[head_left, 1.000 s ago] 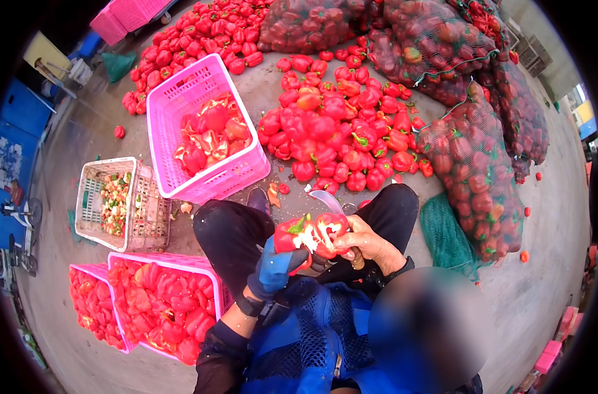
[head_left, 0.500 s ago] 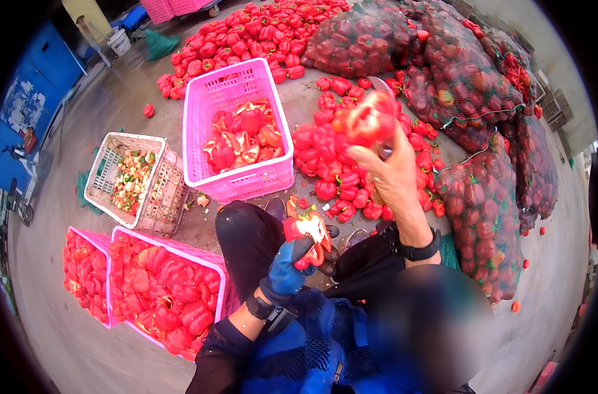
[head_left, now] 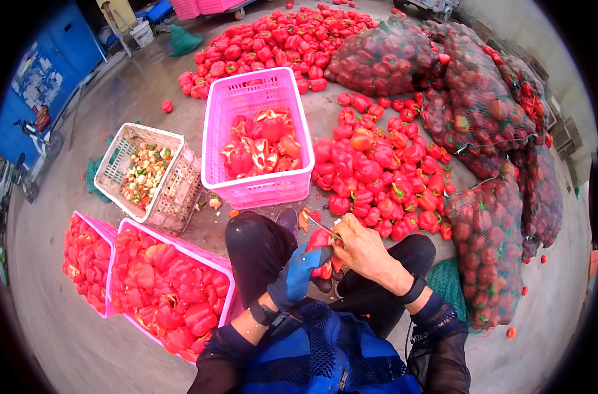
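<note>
My left hand [head_left: 298,272], in a blue glove, grips a red pepper [head_left: 317,249] above my lap, between my knees. My bare right hand [head_left: 358,246] is closed on a knife [head_left: 321,225] right against that pepper, its thin blade pointing up and left. Beyond my knees stands a pink crate [head_left: 256,187] partly filled with cut pepper pieces. To its right lies a loose pile of whole red peppers [head_left: 378,164]. At my left are two pink crates heaped with red pepper pieces [head_left: 167,289]. A dirty white crate [head_left: 177,203] holds pale cores and green stems.
Bulging mesh sacks of peppers [head_left: 483,243] are stacked at the right, beside an empty green net [head_left: 447,289]. Another pepper heap [head_left: 266,46] lies at the back. A blue metal door [head_left: 56,52], two-wheelers [head_left: 43,141] and a white bucket [head_left: 141,33] line the left side.
My right hand, earlier raised forward-right with a pepper piece and the knife, has come down to the pepper in my left hand; that raised piece is no longer in it. The view has shifted.
</note>
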Tool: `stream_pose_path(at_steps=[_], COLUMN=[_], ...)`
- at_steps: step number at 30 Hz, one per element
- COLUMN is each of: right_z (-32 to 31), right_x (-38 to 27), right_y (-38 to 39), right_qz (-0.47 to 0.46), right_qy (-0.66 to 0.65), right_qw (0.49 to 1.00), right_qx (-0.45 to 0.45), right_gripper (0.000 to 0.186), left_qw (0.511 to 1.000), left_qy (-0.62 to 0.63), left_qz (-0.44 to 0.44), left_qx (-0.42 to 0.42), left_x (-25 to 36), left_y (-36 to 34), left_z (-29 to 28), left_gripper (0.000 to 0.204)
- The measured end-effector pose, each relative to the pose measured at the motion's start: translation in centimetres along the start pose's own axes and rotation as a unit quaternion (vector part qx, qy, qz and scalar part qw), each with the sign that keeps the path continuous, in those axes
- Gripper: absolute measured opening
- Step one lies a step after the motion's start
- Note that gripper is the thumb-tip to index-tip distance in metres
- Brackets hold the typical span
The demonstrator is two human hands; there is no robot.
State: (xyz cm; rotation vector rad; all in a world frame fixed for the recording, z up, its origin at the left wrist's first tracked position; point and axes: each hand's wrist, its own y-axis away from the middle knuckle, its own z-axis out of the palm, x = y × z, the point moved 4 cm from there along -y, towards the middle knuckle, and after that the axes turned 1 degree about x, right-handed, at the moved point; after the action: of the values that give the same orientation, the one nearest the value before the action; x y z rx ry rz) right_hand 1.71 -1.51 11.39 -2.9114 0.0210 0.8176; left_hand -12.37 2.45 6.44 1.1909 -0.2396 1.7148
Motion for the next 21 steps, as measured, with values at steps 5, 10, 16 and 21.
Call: stream_pose_path(at_steps=[5, 10, 16, 21], right_z=[1.6, 2.1, 0.9, -2.7], right_x=[0.7, 1.3, 9.9, 11.6], right_y=[-0.7, -1.4, -1.1, -0.6], right_qz=[0.045, 0.089, 0.198, 0.254], right_qy=[0.001, -0.022, -0.292, -0.370], right_qw=[0.994, 0.978, 0.839, 0.853], right_qx=[0.101, 0.189, 0.413, 0.264], right_gripper=[0.025, 0.028, 0.027, 0.020], left_qw=[0.992, 0.980, 0.986, 0.966], left_qy=[0.082, 0.170, 0.166, 0.254], left_qz=[0.052, 0.052, 0.020, 0.038], left_qx=[0.078, 0.089, 0.024, -0.012], left_x=[-1.4, -1.4, -1.1, 1.3], left_y=[-2.4, -3.6, -2.9, -4.6], left_z=[-0.1, 0.3, 2.2, -1.8], left_gripper=[0.030, 0.026, 0.043, 0.055])
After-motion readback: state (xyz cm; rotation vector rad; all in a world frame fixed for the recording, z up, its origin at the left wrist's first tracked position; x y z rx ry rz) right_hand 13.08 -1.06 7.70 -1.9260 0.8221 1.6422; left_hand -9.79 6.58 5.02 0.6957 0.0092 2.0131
